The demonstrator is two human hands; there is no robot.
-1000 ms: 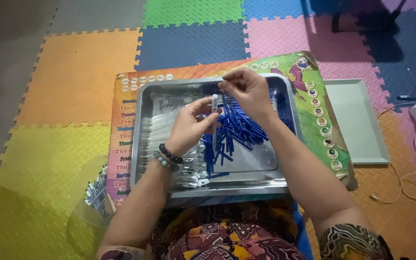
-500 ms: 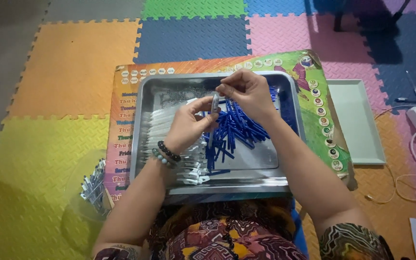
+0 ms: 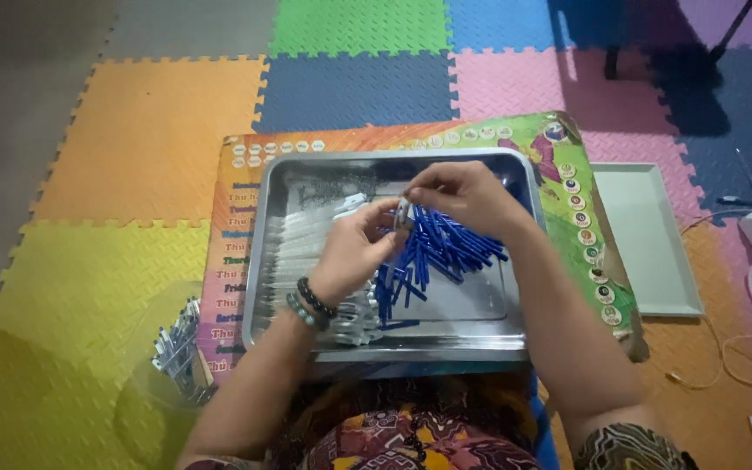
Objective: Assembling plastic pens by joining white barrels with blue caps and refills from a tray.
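I see my left hand (image 3: 354,252) and right hand (image 3: 459,193) meeting over the shiny rectangular steel tray (image 3: 306,178), both pinching 1 small clear pen barrel (image 3: 403,214) between fingertips; each hand is closed on it, the left from below, the right from above. The barrel is held just above the heap of blue plastic pen parts (image 3: 433,252) lying in the tray's right half. A row of clear plastic pen tubes (image 3: 311,239) fills the tray's left half. The tray sits on a colourful printed board (image 3: 245,174) over foam puzzle mats (image 3: 141,130). A clear plastic tub of finished pens (image 3: 176,348) stands left of the tray, and a pale green tray (image 3: 650,244) lies to the right.
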